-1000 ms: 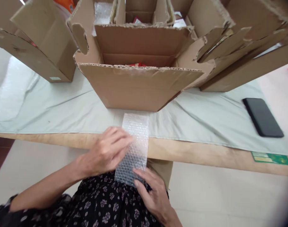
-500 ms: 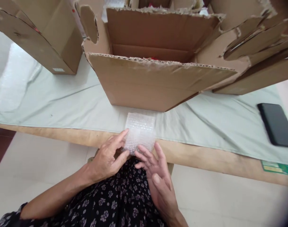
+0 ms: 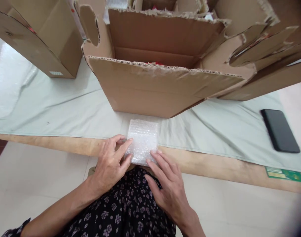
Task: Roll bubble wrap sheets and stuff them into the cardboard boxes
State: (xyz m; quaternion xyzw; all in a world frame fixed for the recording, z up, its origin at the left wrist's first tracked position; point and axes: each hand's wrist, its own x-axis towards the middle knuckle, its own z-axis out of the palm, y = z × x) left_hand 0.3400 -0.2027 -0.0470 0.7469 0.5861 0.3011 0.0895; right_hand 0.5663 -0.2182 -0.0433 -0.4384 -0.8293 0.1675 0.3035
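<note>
A small, flat piece of bubble wrap lies at the table's front edge, partly on the cloth and partly over the bare wooden strip. Whether anything is inside it I cannot tell. My left hand rests at its left side, thumb and forefinger spread, tips touching the wrap. On its lower right corner lie the outstretched fingertips of my right hand, palm down, with the thumb held apart. Neither hand is closed around the wrap.
Right behind the wrap stands an open cardboard box with red material inside. Another carton and a larger bubble wrap sheet are at left. A black phone and a green card lie at right on the pale green cloth.
My right hand has turned from palm up to palm down, its fingers now on the wrap's corner. The wrap lies flatter at its near edge. The view has shifted slightly.
</note>
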